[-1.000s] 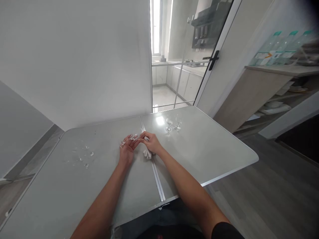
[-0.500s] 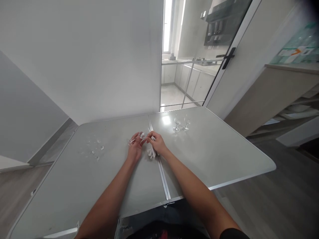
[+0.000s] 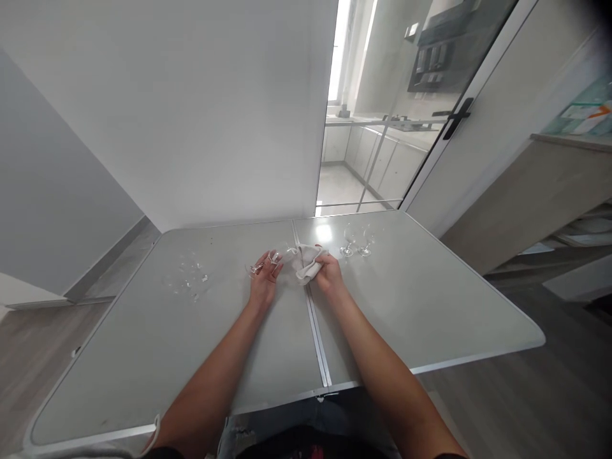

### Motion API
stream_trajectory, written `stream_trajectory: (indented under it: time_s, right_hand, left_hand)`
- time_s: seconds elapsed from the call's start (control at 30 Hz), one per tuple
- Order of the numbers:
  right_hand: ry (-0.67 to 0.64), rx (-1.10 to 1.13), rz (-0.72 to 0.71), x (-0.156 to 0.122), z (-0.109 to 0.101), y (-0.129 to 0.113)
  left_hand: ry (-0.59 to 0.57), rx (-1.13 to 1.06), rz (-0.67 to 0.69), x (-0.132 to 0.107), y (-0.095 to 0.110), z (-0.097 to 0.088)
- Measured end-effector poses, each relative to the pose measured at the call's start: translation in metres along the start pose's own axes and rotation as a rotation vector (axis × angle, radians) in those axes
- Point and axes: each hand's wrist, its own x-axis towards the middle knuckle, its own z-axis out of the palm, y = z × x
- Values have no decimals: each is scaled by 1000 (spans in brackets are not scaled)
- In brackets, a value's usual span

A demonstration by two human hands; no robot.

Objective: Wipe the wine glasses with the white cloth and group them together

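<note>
My left hand (image 3: 265, 271) is closed around a clear stemmed glass (image 3: 285, 252), which lies tilted on its side above the table with its foot to the left and its bowl to the right. In my right hand (image 3: 329, 269) is a white cloth (image 3: 306, 262), bunched up and spread at the bowl's rim. Whether part of the cloth sits inside the bowl is hard to see through the glass.
Two stemmed glasses (image 3: 356, 242) stand upright on the right half of the grey table (image 3: 421, 306). Several clear glasses (image 3: 189, 277) are grouped on its left half. A metal-edged seam (image 3: 315, 331) divides the tabletop. Behind it are a wall and a glass door (image 3: 368, 159).
My right hand has moved a little right and opened out the cloth, bringing it against the glass's bowl. My left hand keeps its hold on the glass. The view has shifted slightly.
</note>
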Motion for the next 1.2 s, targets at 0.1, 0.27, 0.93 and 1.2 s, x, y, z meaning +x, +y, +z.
stream_trajectory:
  time_s: [0.1, 0.27, 0.93, 1.2]
  right_hand:
    - [177, 92, -10, 3, 1, 7]
    - [191, 12, -78, -2, 0, 5]
    - [-777, -803, -234, -43, 13, 4]
    - [-796, -1117, -442, -39, 15, 2]
  left_hand:
    - [-2, 11, 5, 0, 1, 1]
    - [18, 77, 45, -1, 0, 3]
    - [65, 291, 43, -3, 0, 9]
    - [68, 268, 42, 0, -4, 4]
